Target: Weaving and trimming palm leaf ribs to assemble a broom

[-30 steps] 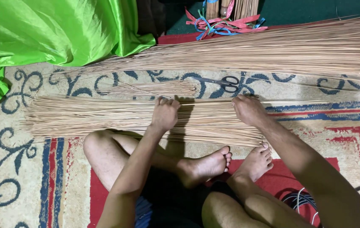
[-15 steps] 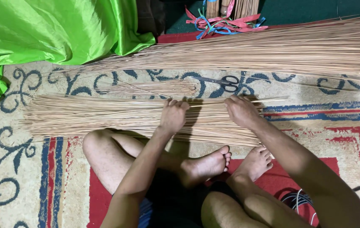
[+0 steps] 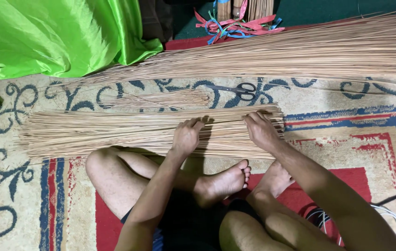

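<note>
Sticks (image 3: 114,132), thin and pale, lie in a flat layer across the rug (image 3: 369,135), right in front of the person's crossed legs. Both hands rest on top of the layer, near its right end. The left hand (image 3: 186,137) lies palm down with its fingers spread out a bit, holding nothing. The right hand (image 3: 260,130) is flat too, its fingers pointing away over the sticks, not closed on any of them.

It looks like the step in hand is pressing and evening out the sticks so they lie side by side. A next move would likely call for a soft, even push, because the sticks are thin and could roll or cross over each other.

A smaller bunch of sticks (image 3: 170,98) lies just behind the layer. Scissors (image 3: 235,89) lie on the rug near it, well clear of both hands. Further back is a long, big pile of sticks (image 3: 323,51). A shiny green cloth (image 3: 44,37) sits at the far left, and some red and blue strips (image 3: 235,25) lie at the top.
</note>
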